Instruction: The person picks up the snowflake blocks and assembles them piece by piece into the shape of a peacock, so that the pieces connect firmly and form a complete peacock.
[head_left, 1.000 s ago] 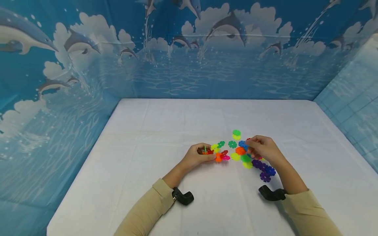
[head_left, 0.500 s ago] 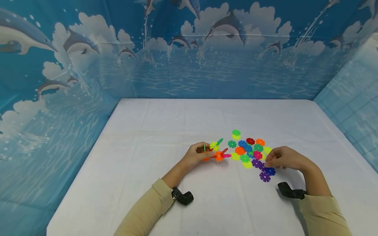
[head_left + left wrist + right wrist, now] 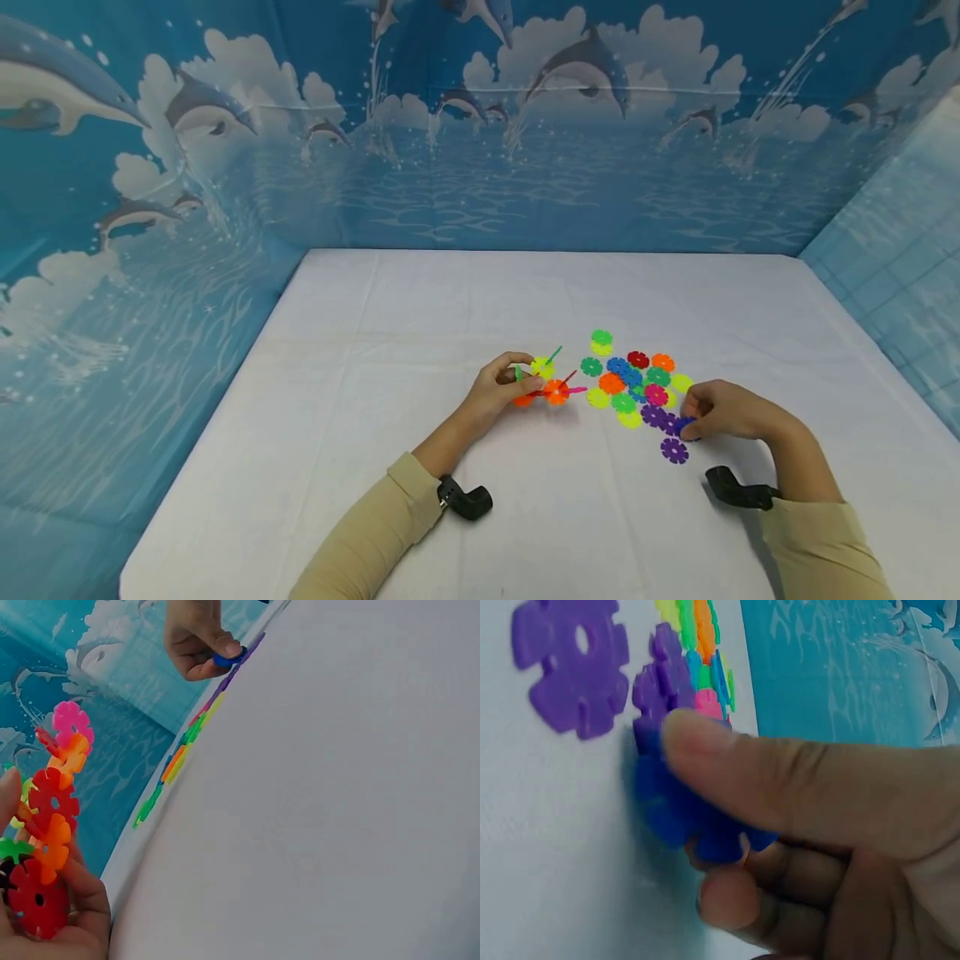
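Note:
My left hand (image 3: pixel 495 392) grips a joined cluster of plastic snowflake discs (image 3: pixel 54 801), mainly red and orange, with pink, green and yellow ones. Part of the cluster is hidden behind the fingers. At the right side of the loose discs, my right hand (image 3: pixel 731 412) pinches a dark blue snowflake disc (image 3: pixel 697 817) between thumb and fingers. The thumb covers its upper part in the right wrist view. Just beyond it are several purple discs (image 3: pixel 652 415), and one more purple disc (image 3: pixel 574 667) lies apart, nearer the front.
Loose discs in orange (image 3: pixel 611 383), green (image 3: pixel 622 402), yellow (image 3: pixel 598 397), blue and red lie close together between the hands. All lie on a white-covered table (image 3: pixel 420 308). A blue dolphin-print curtain (image 3: pixel 480 183) hangs behind it and at both sides.
My right hand has moved right and toward the front, from the back of the loose discs to the dark blue disc, which it now pinches. The cluster in my left hand has turned slightly.

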Motion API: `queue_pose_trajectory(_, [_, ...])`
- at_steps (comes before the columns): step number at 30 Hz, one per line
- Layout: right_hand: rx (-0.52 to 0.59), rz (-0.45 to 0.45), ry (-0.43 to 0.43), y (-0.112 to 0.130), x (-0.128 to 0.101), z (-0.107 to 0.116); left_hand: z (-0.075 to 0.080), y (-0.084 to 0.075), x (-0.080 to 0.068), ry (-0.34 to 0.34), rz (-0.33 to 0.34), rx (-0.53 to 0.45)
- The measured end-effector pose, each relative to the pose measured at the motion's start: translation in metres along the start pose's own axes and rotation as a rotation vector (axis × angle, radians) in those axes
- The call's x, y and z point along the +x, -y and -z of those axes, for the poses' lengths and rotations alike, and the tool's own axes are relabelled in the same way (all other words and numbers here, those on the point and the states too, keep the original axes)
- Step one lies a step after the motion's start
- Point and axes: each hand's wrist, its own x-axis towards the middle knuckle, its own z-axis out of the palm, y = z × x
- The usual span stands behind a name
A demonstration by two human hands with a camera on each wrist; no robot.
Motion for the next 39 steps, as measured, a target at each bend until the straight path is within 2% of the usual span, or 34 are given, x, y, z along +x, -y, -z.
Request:
queue_pose_trajectory(3, [0.029,0.026,-0.046,0.005,0.002,-0.001,0.000,0.001,0.000,-0.001,-0.014,0.033])
queue_pose_trajectory(9, [0.102,0.071,-0.198,0.027,0.012,-0.008,0.001,0.004,0.001,-0.015,-0.023,0.111])
queue_pose_trajectory(15, [0.137,0.118,-0.246,0.061,0.023,-0.021,-0.001,0.004,-0.003,-0.006,-0.010,0.143])
queue_pose_trajectory(18, [0.164,0.154,-0.274,0.076,0.027,-0.028,-0.003,0.004,-0.003,0.020,-0.038,0.165])
queue_pose_trajectory(21, [0.196,0.182,-0.332,0.089,0.031,-0.034,-0.006,0.002,-0.004,0.026,-0.099,0.206])
queue_pose_trajectory(25, [0.268,0.174,-0.400,0.108,0.036,-0.042,-0.012,-0.016,-0.011,-0.029,-0.186,0.300])
queue_pose_trajectory(28, [0.308,0.161,-0.409,0.121,0.039,-0.048,-0.017,-0.029,-0.016,-0.078,-0.219,0.346])
queue_pose_trajectory(32, [0.309,0.153,-0.389,0.135,0.043,-0.056,-0.018,-0.032,-0.018,-0.114,-0.241,0.390])
queue_pose_trajectory(39, [0.296,0.102,-0.394,0.147,0.046,-0.063,-0.020,-0.033,-0.019,-0.195,-0.330,0.503])
